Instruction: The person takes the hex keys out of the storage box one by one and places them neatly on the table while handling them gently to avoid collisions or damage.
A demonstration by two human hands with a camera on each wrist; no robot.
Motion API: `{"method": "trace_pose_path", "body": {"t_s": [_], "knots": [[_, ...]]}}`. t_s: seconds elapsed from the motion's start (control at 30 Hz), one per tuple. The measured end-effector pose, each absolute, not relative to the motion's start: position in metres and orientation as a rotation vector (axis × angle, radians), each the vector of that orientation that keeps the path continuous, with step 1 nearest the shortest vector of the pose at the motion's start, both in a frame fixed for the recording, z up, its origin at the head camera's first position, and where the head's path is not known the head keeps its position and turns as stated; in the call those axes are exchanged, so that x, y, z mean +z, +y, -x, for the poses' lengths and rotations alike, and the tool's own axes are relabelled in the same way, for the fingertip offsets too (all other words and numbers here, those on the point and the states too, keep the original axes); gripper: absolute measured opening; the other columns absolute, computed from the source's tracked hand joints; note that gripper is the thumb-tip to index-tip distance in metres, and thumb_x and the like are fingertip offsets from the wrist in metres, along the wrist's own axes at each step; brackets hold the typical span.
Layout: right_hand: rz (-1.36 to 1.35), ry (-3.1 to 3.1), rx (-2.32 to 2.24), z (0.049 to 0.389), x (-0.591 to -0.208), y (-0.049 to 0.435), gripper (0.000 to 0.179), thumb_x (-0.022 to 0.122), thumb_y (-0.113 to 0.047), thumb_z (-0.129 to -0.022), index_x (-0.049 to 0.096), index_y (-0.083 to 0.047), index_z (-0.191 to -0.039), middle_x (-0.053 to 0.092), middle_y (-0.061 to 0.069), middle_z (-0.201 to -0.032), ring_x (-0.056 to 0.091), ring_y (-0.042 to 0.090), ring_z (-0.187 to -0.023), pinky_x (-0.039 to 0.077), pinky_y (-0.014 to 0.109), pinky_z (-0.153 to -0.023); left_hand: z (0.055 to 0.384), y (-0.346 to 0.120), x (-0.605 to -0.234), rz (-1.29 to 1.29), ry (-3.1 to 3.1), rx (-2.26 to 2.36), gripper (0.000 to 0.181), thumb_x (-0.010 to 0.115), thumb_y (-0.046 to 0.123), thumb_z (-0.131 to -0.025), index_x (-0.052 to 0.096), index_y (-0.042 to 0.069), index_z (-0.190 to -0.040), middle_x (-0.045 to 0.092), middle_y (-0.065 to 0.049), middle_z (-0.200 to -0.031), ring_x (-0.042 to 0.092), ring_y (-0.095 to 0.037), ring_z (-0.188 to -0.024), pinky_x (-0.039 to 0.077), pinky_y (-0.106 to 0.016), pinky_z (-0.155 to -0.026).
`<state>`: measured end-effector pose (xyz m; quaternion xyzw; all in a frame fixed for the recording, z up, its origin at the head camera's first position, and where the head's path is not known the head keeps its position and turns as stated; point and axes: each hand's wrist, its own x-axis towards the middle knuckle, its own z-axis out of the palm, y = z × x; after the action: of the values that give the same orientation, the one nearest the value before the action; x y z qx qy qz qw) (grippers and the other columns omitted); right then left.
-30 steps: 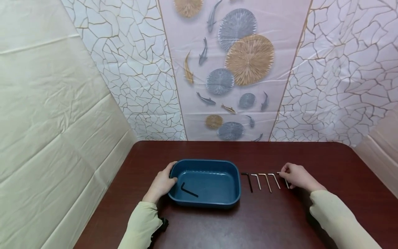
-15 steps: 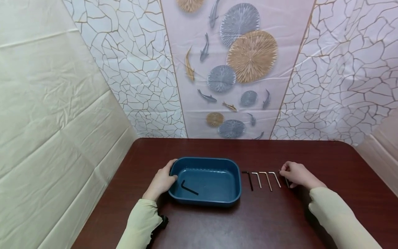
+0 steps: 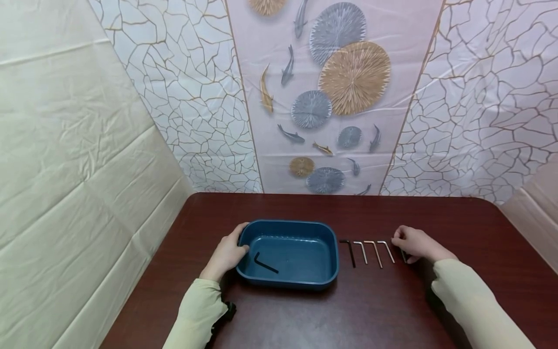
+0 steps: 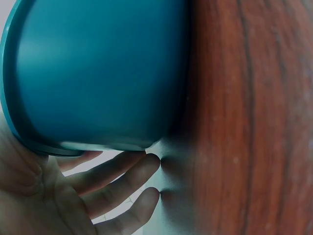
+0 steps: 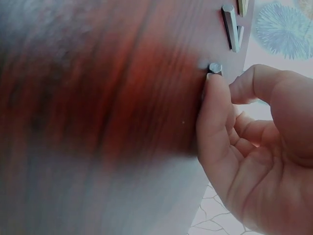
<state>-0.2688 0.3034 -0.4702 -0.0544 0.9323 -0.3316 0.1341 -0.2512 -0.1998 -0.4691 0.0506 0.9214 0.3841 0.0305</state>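
Observation:
At the left end of a blue plastic tray (image 3: 287, 285), my left hand (image 3: 226, 254) grips the wall, thumb over the rim and fingers along the outside. A black hex key (image 3: 267, 264) lies inside the tray near that hand. To the right, my right hand (image 3: 414, 243) has its fingers curled low over the rightmost hex key (image 3: 403, 255), pinching it near its bent end. Most of that key is hidden by the hand; its hexagonal end (image 5: 215, 67) shows past a fingertip in the right wrist view.
Between the tray and my right hand lies a row of L-shaped hex keys: a black one (image 3: 351, 254), a short silver one (image 3: 363, 253), a gold-toned one (image 3: 375, 254) and another silver one (image 3: 387, 252). The dark red table (image 3: 305, 320) ends at a patterned backdrop (image 3: 322, 145).
The short arm of the rightmost hex key, visible a second ago, is now covered by my right fingers. The head view has shifted slightly; my left hand stays on the tray.

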Motion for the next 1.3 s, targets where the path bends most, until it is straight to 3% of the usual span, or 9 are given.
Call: {"method": "trace_pose_path", "body": {"t_s": [0.37,1.0,1.3], "knots": [[0.216,2.668,-1.004,0.270,-0.470,0.306,0.011,0.052,-0.013,-0.102,0.047,-0.002,-0.100,0.044,0.006,-0.077,0.051,0.022,-0.065,0.055,0.038,-0.057,0.254,-0.201,-0.471,-0.150,2.847,1.167,0.063,0.060,0.007,-0.094,0.042,0.020,-0.153,0.060,-0.021,-0.134,0.062,-0.029,-0.093,0.050,-0.041,-0.073],[0.231,2.716,-1.005,0.265,-0.474,0.309,0.013,0.050,-0.016,-0.104,0.052,-0.004,-0.106,0.045,0.005,-0.076,0.052,0.022,-0.061,0.053,0.037,-0.056,0.253,-0.200,-0.469,-0.153,2.840,1.166,0.063,0.060,0.007,-0.094,0.041,0.019,-0.153,0.061,-0.021,-0.132,0.062,-0.026,-0.086,0.048,-0.039,-0.069],[0.213,2.614,-1.117,0.260,-0.466,0.316,0.023,0.050,-0.014,-0.105,0.050,0.005,-0.118,0.053,0.010,-0.083,0.056,0.024,-0.068,0.055,0.039,-0.060,0.254,-0.201,-0.472,-0.155,2.851,1.150,0.062,0.060,0.006,-0.094,0.043,0.019,-0.152,0.060,-0.023,-0.134,0.064,-0.029,-0.092,0.050,-0.041,-0.070]]}}
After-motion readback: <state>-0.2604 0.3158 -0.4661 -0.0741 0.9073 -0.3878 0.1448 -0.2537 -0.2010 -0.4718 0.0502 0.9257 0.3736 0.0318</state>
